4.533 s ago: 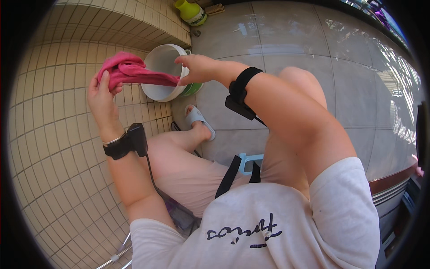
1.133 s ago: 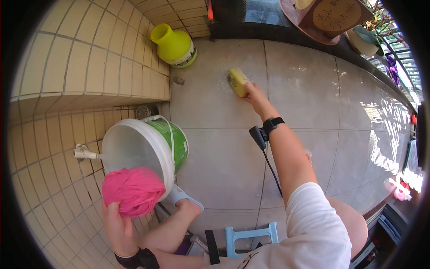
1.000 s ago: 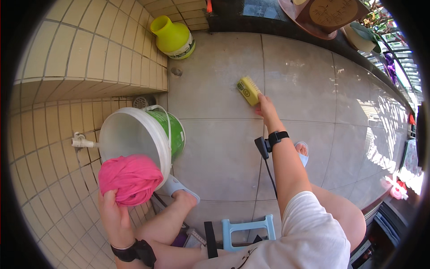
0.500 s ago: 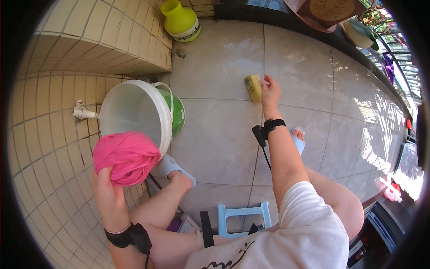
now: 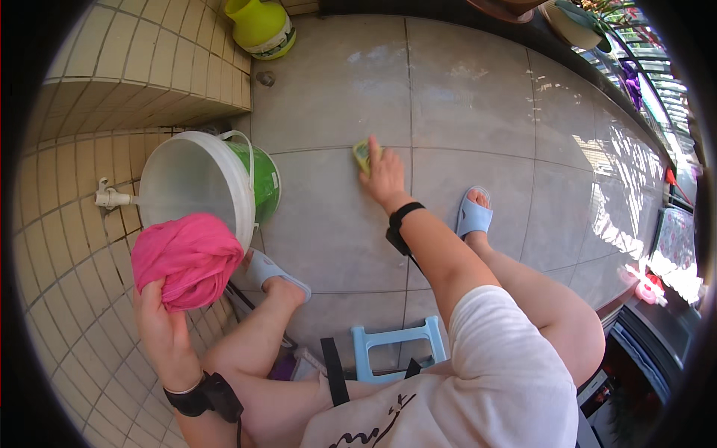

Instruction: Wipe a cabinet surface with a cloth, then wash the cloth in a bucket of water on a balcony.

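My left hand [image 5: 160, 321] grips a bunched wet-looking pink cloth [image 5: 187, 261] from below, close to the near side of the white bucket's rim [image 5: 243, 198]. The bucket has a green label band and a white handle, and it leans toward the wall tap [image 5: 112, 196], from which water seems to run into it. Out over the floor, my right hand [image 5: 385, 178] has its fingers around a yellowish scrub brush [image 5: 363, 157]. Much of the brush is hidden under the hand, and its bristles do not show.
A yellow-green pot [image 5: 261, 33] stands by the tiled wall ledge, near a small floor drain [image 5: 265, 78]. Between my legs is a light blue plastic stool [image 5: 362, 351]. My feet wear blue slippers [image 5: 474, 216]. Potted plants [image 5: 571, 26] line the far right edge.
My right hand has come down onto the scrub brush and shifted it left and nearer, turning it. The view has swung slightly right. My left hand still holds the pink cloth by the bucket.
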Demonstrator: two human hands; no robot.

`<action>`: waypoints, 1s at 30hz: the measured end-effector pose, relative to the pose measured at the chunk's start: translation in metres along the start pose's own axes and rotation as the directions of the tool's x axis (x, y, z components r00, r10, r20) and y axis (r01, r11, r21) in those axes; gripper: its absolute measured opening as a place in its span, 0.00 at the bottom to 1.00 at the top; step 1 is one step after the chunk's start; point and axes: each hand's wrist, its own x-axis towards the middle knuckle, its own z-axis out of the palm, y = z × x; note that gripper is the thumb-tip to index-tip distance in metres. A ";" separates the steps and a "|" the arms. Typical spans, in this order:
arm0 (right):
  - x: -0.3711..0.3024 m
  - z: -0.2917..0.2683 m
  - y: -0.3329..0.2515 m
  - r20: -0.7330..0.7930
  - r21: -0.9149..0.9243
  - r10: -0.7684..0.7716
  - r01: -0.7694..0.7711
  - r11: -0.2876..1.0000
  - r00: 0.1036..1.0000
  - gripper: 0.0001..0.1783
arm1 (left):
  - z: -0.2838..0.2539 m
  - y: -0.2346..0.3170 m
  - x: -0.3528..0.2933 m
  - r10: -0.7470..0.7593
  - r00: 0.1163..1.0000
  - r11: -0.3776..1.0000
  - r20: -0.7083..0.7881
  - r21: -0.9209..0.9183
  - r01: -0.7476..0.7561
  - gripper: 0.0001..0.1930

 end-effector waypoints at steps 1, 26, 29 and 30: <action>-0.024 0.008 -0.002 0.125 -0.044 -0.267 0.274 0.961 0.955 0.48 | 0.002 -0.002 0.002 -0.001 1.000 1.000 0.005 0.000 0.001 0.15; -0.119 -0.001 0.109 0.611 -0.143 -0.565 0.780 0.610 0.554 0.38 | 0.013 0.014 0.005 0.087 0.996 0.982 -0.016 0.171 -0.083 0.17; -0.020 -0.049 0.117 0.050 -0.267 0.011 0.002 0.964 0.999 0.43 | 0.016 0.010 -0.003 -0.006 0.996 0.996 -0.090 0.092 0.015 0.17; 0.011 -0.057 0.102 -0.031 -0.237 0.096 -0.100 0.966 0.995 0.42 | 0.011 0.027 -0.016 0.084 0.993 0.973 -0.084 0.222 -0.063 0.17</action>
